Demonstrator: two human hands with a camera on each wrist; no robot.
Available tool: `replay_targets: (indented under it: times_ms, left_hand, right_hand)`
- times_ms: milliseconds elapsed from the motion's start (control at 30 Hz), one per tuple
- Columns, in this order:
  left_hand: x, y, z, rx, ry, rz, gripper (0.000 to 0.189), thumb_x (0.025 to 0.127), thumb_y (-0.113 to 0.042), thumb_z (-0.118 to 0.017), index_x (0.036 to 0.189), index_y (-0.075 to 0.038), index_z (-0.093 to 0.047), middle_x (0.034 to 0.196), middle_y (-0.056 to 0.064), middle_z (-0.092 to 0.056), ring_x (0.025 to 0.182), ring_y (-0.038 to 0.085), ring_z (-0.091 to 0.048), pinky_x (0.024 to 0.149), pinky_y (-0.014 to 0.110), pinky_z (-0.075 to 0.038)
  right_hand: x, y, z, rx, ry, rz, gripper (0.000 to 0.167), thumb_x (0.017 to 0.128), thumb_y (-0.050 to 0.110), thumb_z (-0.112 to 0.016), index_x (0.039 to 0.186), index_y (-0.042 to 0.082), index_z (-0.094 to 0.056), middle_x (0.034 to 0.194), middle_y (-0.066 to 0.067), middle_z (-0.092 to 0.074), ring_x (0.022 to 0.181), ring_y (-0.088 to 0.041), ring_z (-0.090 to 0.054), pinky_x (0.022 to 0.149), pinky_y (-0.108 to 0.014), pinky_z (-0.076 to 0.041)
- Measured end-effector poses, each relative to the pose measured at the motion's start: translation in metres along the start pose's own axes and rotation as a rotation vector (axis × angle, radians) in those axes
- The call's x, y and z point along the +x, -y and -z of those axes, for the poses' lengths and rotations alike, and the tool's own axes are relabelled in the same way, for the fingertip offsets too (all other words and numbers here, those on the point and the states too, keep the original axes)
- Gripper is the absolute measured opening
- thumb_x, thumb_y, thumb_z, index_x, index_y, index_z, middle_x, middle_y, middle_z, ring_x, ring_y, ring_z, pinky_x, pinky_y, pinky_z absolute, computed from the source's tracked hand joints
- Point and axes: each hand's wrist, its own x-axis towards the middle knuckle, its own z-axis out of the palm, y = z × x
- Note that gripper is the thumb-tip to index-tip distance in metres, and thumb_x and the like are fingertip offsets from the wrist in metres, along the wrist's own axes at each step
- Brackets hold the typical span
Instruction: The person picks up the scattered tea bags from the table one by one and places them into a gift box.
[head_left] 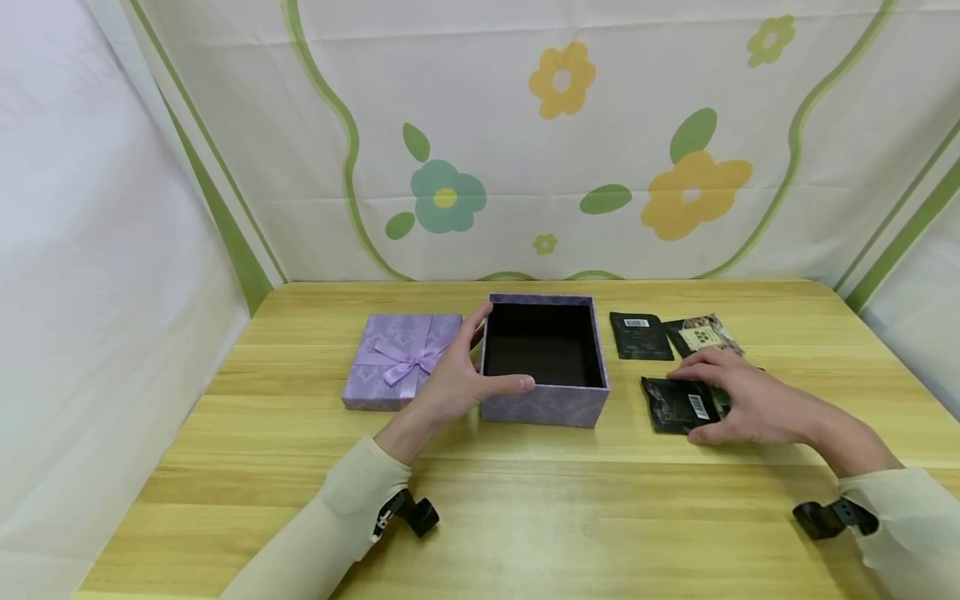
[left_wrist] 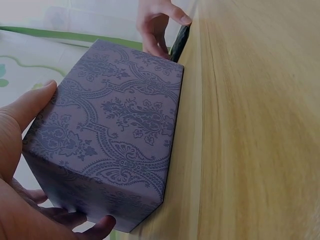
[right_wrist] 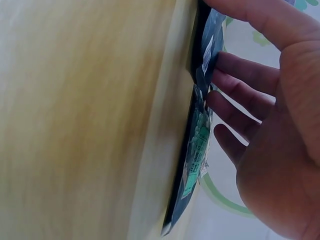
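A purple patterned gift box stands lidless, its dark inside facing up. My left hand holds it by the near left corner, the thumb over the near rim and the other fingers along the left wall, as the left wrist view also shows. My right hand is over a flat black packet with a barcode label, thumb at its near edge and fingertips at its far edge. In the right wrist view, the fingers touch the packets from above; a packet with a green label lies alongside, partly under the hand.
The matching purple lid with a ribbon bow lies left of the box. Behind the right hand are another black packet and a packet with a pale label. A flowered curtain hangs behind the wooden table.
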Motion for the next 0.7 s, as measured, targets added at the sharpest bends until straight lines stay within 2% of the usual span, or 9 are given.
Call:
replay_targets:
  times_ms: [233, 467, 700]
  left_hand:
    - [0.001, 0.0012, -0.0003, -0.002, -0.003, 0.002, 0.12, 0.08, -0.034, -0.095, 0.169, -0.045, -0.016, 0.177, -0.013, -0.015, 0.167, 0.024, -0.014, 0.129, 0.059, -0.03]
    - [0.0012, 0.0015, 0.0003, 0.009, -0.001, -0.005, 0.12, 0.08, -0.035, -0.095, 0.169, -0.043, -0.016, 0.177, -0.013, -0.016, 0.167, 0.024, -0.015, 0.129, 0.058, -0.031]
    - [0.0007, 0.0018, -0.0007, 0.006, -0.001, -0.011, 0.121, 0.08, -0.034, -0.095, 0.169, -0.043, -0.015, 0.177, -0.013, -0.016, 0.167, 0.025, -0.015, 0.129, 0.058, -0.03]
  right_hand:
    - [-0.0011, 0.0014, 0.0001, 0.028, -0.01, -0.047, 0.077, 0.079, 0.054, -0.092, 0.142, 0.018, -0.066, 0.138, -0.005, -0.059, 0.128, -0.032, -0.057, 0.099, -0.06, -0.052]
    - [-0.0019, 0.0007, 0.0025, 0.053, -0.026, -0.053, 0.077, 0.079, 0.048, -0.093, 0.142, 0.016, -0.064, 0.144, -0.016, -0.057, 0.133, -0.043, -0.052, 0.1, -0.07, -0.048]
    - [-0.0023, 0.0043, 0.009, 0.113, -0.055, -0.09, 0.076, 0.081, 0.046, -0.092, 0.144, 0.017, -0.062, 0.146, -0.015, -0.058, 0.141, -0.046, -0.048, 0.104, -0.072, -0.043]
